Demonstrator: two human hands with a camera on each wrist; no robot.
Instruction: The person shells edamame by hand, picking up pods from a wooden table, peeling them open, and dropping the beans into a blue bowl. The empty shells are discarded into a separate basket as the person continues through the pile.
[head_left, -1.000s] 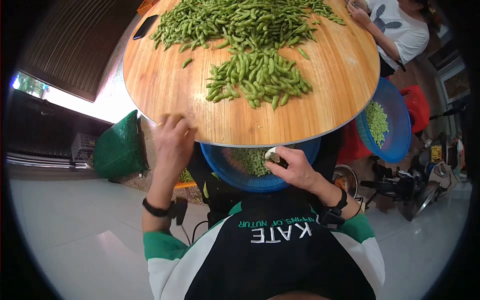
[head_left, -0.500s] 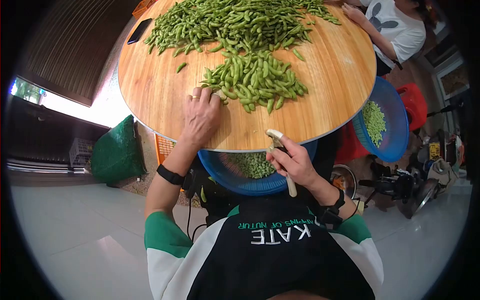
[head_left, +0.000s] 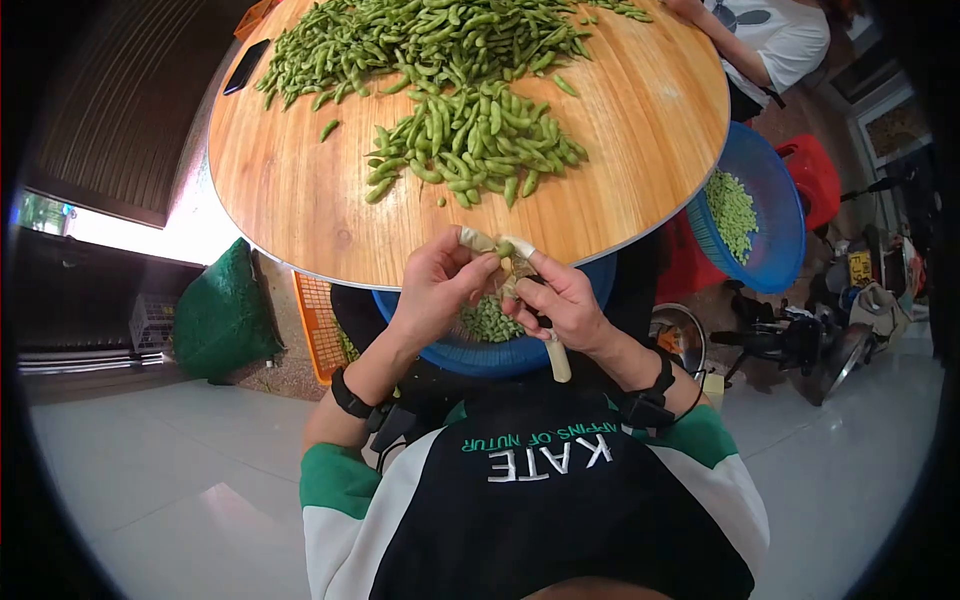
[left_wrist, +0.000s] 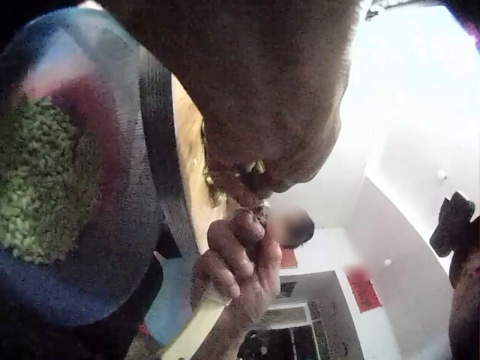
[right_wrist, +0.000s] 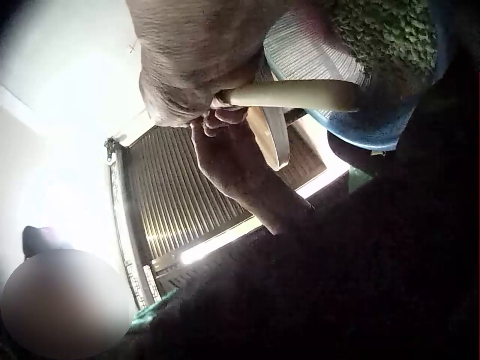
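Observation:
Both hands meet over the near table edge in the head view. The left hand (head_left: 437,287) pinches a green pod (head_left: 506,248) between wrapped fingertip and thumb. Touching it from the other side, the right hand (head_left: 565,305) has curled fingers around a pale-handled tool (head_left: 558,358), whose handle sticks out below the palm; its working end is hidden. In the right wrist view the handle (right_wrist: 300,95) juts from the fist. Beneath the hands is a blue basket (head_left: 480,360) of shelled beans (head_left: 488,322). A small pile of pods (head_left: 480,140) lies on the table (head_left: 300,215).
A larger pod heap (head_left: 430,40) and a phone (head_left: 246,67) lie farther back. Another person (head_left: 770,45) sits at the far right. Around the table are a second blue basket (head_left: 785,215), a red stool (head_left: 815,180), an orange crate (head_left: 318,325) and a green sack (head_left: 228,315).
The left hand moved from the small pile's left edge back to the right hand, with a pod now between its fingers. The head view shifted, so the table sits farther left and higher.

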